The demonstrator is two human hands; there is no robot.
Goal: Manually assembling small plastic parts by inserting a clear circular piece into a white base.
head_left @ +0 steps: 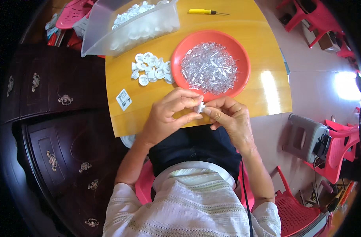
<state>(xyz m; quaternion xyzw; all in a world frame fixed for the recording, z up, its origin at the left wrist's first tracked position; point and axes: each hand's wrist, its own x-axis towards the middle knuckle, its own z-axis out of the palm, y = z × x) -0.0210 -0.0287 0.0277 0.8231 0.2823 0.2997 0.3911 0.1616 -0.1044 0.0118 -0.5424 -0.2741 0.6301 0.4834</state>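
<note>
Both hands meet at frame centre: left hand (168, 114) and right hand (228, 116) pinch one small white plastic cap (199, 107) between fingertips, steadied for fine work above the round orange plastic plate (184, 47) of clear plastic pins (209, 67).

We see a small white plastic piece (199, 107) pinched between the fingertips of the left hand (168, 116) and the right hand (230, 118), held just above the near edge of the surface (263, 87). It is pale and glossy and mostly hidden by the fingers (188, 103), so its shape is hard to tell; it seems like the round white caps (151, 68) lying in a loose heap further back, beside the red plate (180, 51).
</note>
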